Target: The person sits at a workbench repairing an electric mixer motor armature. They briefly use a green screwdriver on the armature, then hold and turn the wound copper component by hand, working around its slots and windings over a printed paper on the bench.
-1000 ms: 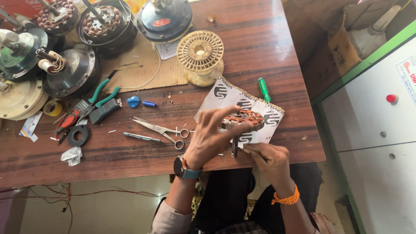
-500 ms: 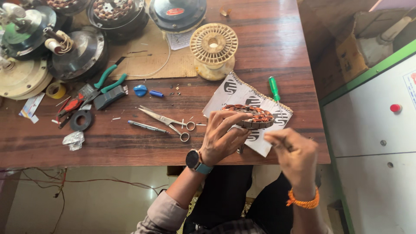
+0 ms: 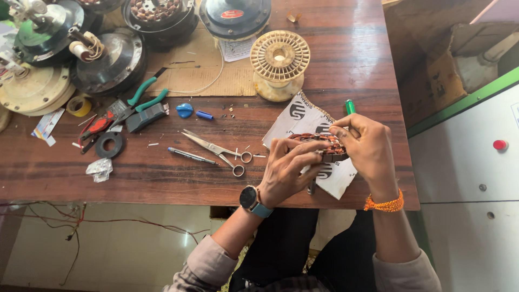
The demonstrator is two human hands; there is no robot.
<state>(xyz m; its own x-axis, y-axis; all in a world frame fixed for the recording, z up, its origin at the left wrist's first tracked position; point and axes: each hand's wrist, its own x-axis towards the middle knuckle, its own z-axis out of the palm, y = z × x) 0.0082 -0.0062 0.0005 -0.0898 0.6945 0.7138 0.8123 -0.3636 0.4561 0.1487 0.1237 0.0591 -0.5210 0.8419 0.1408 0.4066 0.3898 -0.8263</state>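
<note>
Copper-wound stator (image 3: 319,145) gripped between both hands, left hand (image 3: 289,170) curled under its near side, right hand (image 3: 367,148) pinching its far edge, above printed paper (image 3: 303,113) on the tabletop (image 3: 162,173). Scissors (image 3: 216,151) just left of the left hand; cream spool (image 3: 280,57) beyond both hands.

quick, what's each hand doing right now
Left hand: closed around the copper-wound stator.
Right hand: fingers pinched on the same stator's far side.
</note>
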